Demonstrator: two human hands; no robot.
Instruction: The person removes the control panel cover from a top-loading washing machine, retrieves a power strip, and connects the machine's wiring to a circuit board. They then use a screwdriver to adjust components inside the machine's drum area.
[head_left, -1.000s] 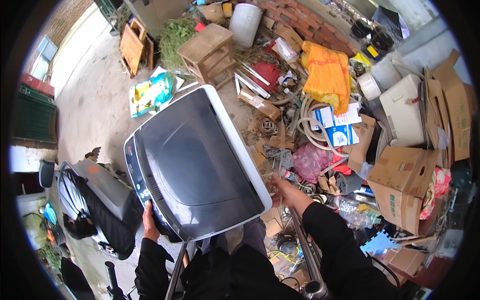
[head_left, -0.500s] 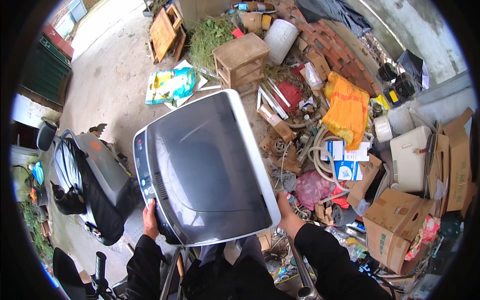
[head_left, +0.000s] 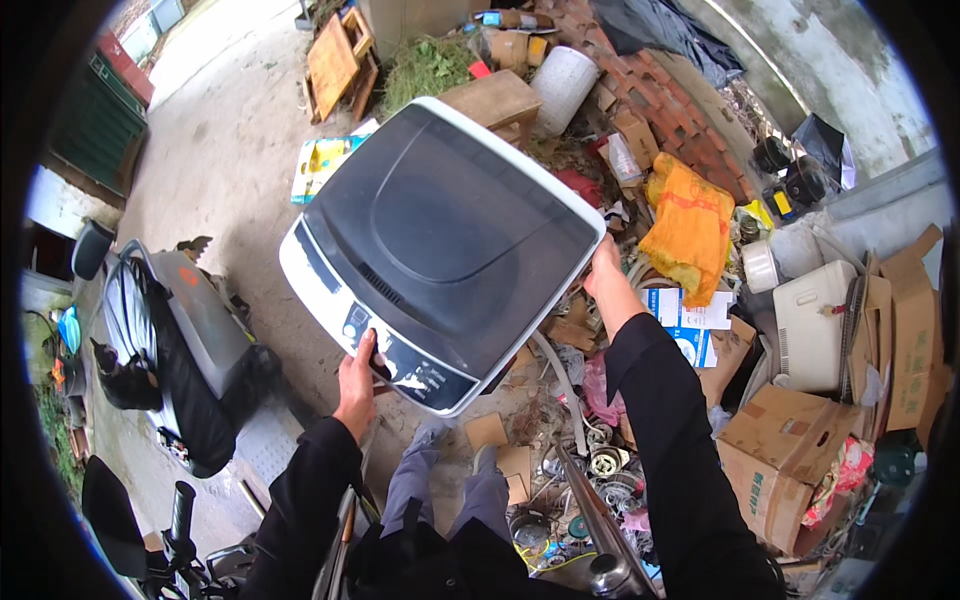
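A top-load washing machine [head_left: 440,230] with a dark glass lid, white rim and button panel is raised in front of me at a slant. My left hand [head_left: 357,385] grips its near left edge, thumb on the control panel. My right hand [head_left: 608,268] is closed on its right edge, higher up. Much of its body is hidden under the top. A pale hose [head_left: 568,385] shows below it. My legs are visible underneath, between metal bars [head_left: 605,545] near the lower edge.
A scooter [head_left: 205,340] stands on the left on concrete [head_left: 190,170]. Scrap covers the right: cardboard boxes [head_left: 775,460], an orange sack [head_left: 685,225], a white appliance casing [head_left: 815,320] and bricks [head_left: 680,120]. A wooden stool [head_left: 485,100] and leaning boards [head_left: 330,65] are beyond the machine.
The machine has turned and moved up and away from me, uncovering my legs. My right hand has risen along with its right edge, and my left hand has moved right and up.
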